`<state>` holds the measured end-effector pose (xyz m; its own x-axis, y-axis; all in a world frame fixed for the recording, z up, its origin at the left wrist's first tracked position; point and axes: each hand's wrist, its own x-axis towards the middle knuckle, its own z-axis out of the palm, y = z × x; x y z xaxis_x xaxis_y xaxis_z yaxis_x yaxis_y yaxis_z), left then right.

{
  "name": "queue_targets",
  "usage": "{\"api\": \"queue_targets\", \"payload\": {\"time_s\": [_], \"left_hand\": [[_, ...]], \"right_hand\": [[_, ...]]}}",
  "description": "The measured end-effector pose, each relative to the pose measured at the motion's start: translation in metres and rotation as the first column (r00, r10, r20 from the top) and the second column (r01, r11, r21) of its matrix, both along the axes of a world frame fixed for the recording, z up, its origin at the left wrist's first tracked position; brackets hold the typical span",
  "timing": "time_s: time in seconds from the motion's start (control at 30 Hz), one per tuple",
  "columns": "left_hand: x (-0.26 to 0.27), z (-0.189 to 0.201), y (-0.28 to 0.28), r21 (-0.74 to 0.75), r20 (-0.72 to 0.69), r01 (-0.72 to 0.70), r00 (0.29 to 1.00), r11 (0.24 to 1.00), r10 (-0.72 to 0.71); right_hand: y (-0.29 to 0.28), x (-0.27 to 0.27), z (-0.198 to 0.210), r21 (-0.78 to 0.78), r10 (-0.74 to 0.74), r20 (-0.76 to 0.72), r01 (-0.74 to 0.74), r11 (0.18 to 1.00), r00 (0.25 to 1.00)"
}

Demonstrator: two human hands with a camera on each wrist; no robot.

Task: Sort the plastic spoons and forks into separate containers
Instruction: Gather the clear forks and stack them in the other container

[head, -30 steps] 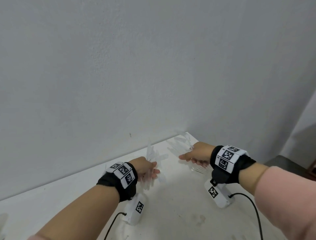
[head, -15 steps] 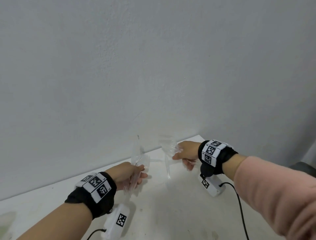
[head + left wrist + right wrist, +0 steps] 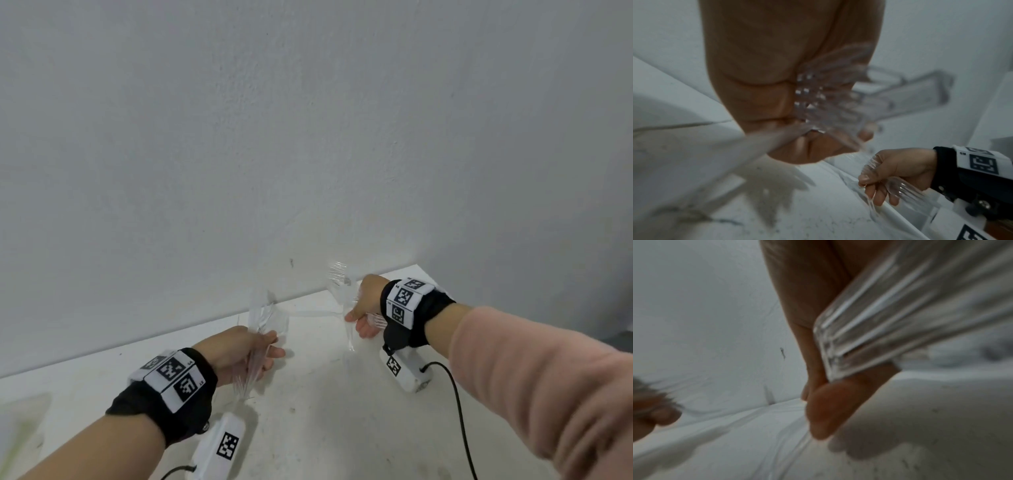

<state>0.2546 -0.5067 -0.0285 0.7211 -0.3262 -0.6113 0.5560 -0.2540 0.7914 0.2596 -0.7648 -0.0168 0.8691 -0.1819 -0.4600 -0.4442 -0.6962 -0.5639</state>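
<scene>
My left hand (image 3: 255,353) grips a bundle of clear plastic cutlery (image 3: 262,318) upright, a little above the white table (image 3: 325,428). In the left wrist view the handle ends (image 3: 818,104) fan out from my curled fingers (image 3: 764,100). My right hand (image 3: 361,313) grips a second clear bundle (image 3: 339,286) near the wall, with one piece hanging down below it. The right wrist view shows ribbed handles (image 3: 890,318) clamped under my thumb (image 3: 828,407). The motion blur hides which bundle is spoons and which is forks. My right hand (image 3: 898,170) also shows in the left wrist view.
A plain grey wall (image 3: 308,137) rises right behind the table. The table's far right corner (image 3: 416,269) ends beside my right wrist. A pale, blurred translucent shape (image 3: 20,425) lies at the table's left edge. Black cables (image 3: 459,411) trail from the wrist cameras.
Both hands have lifted off the table with their bundles and turned them upright. My left hand has drawn back toward me and left; the right stays near the wall.
</scene>
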Motion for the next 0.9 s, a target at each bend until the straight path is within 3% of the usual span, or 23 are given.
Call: {"api": "queue_targets", "payload": {"time_s": [0.13, 0.37, 0.47, 0.7, 0.9], "left_hand": [[-0.001, -0.001, -0.003, -0.021, -0.005, 0.022, 1.000, 1.000, -0.022], [0.000, 0.000, 0.013, -0.119, 0.014, 0.060, 0.998, 0.991, -0.059], [0.003, 0.003, 0.019, -0.152, 0.038, 0.111, 0.994, 0.982, -0.106], [0.021, 0.024, 0.005, -0.018, 0.123, 0.228, 0.967, 0.973, -0.224], [0.049, 0.029, -0.026, 0.138, 0.155, 0.353, 0.915, 0.925, -0.373]], "right_hand": [[0.017, -0.003, -0.009, -0.132, -0.004, 0.016, 0.006, 0.991, 1.000], [0.022, -0.009, -0.008, 0.014, -0.095, 0.036, 0.095, 0.995, 0.995], [0.021, -0.014, -0.009, 0.242, -0.200, -0.026, 0.200, 0.949, 0.979], [0.009, -0.053, -0.005, 0.511, -0.258, -0.070, 0.257, 0.820, 0.963], [-0.007, -0.093, 0.000, 0.536, -0.285, -0.070, 0.277, 0.797, 0.956]]}}
